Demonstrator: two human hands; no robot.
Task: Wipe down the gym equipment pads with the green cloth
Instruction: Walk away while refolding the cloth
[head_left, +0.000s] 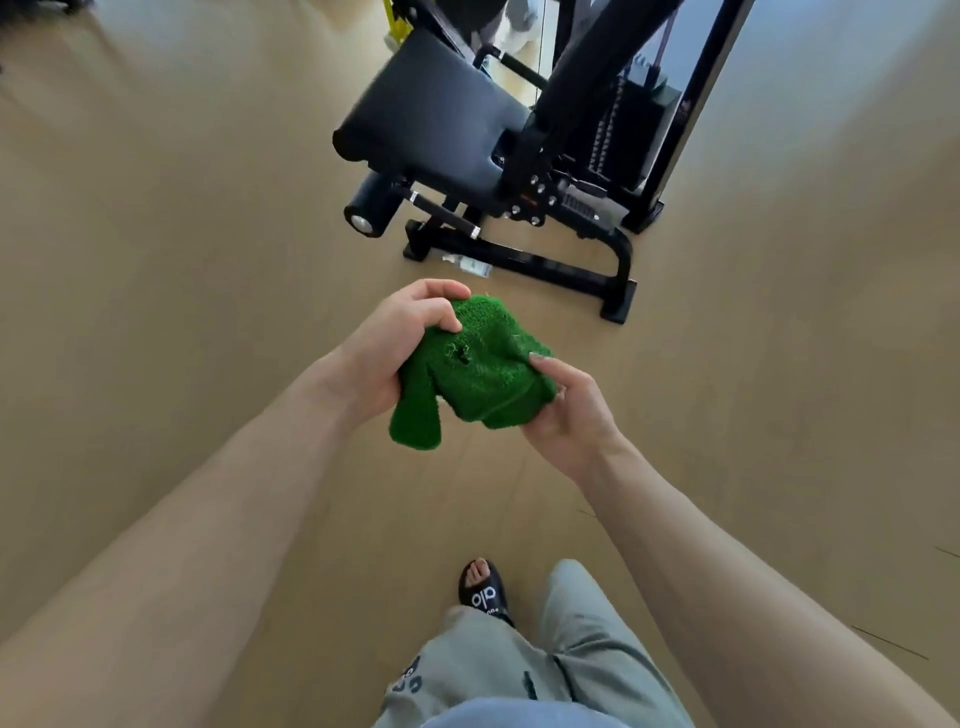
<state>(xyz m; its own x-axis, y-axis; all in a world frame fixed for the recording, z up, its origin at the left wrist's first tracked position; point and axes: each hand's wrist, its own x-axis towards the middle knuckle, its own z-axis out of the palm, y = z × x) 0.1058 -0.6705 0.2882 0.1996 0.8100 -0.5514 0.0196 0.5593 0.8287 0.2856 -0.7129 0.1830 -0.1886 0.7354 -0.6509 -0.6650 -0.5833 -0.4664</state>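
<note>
The fingers (441, 306) of the left hand (395, 348) curl over the upper left edge of the green cloth (478, 374), thumb pressed into its pile, while the right hand (571, 410) pinches the cloth's right side between thumb and fingers from beneath. The cloth is bunched and held in the air between both hands above the tan wooden floor (208, 260), one corner drooping below the left palm (a small dark spot shows near its middle). Ahead stands a black weight machine (561, 197), well apart from the cloth, with a dark seat pad (436, 109), a roller pad (371, 208) low on its left side and a weight stack (628, 130) at the back. A foot in a black slide sandal (483, 590) and grey trousers (571, 660) show at the bottom.
</note>
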